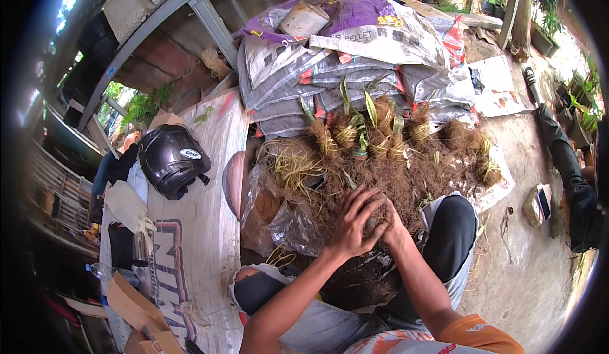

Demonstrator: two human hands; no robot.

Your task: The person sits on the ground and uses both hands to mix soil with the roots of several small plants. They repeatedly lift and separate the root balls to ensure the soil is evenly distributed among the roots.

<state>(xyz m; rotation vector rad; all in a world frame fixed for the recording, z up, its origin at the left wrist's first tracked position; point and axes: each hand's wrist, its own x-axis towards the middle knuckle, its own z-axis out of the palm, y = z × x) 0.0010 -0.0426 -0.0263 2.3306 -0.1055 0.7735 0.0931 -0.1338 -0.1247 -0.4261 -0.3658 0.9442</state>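
Note:
My left hand [354,228] and my right hand [395,223] are cupped together around a clump of brown fibre [371,223], mostly hidden by the fingers. A small mottled leaf [350,181] shows just beyond the fingertips; whether it belongs to the clump I cannot tell. Under and beyond the hands spreads a heap of loose brown fibre, probably coconut coir [404,178]. Several fibre balls [346,135] bound with yellowish strips stand at its far side, some with upright green leaves [370,109]. Left of the heap lies a tangle of yellowish strips [292,163].
Clear plastic sheeting [295,225] lies left of my hands. Stacked grey sacks [285,102] rise behind the heap, topped by a can [304,18]. A black helmet [173,161] rests on the pale board [204,254] at left. Another person's leg [556,140] extends at right, near a phone [544,199].

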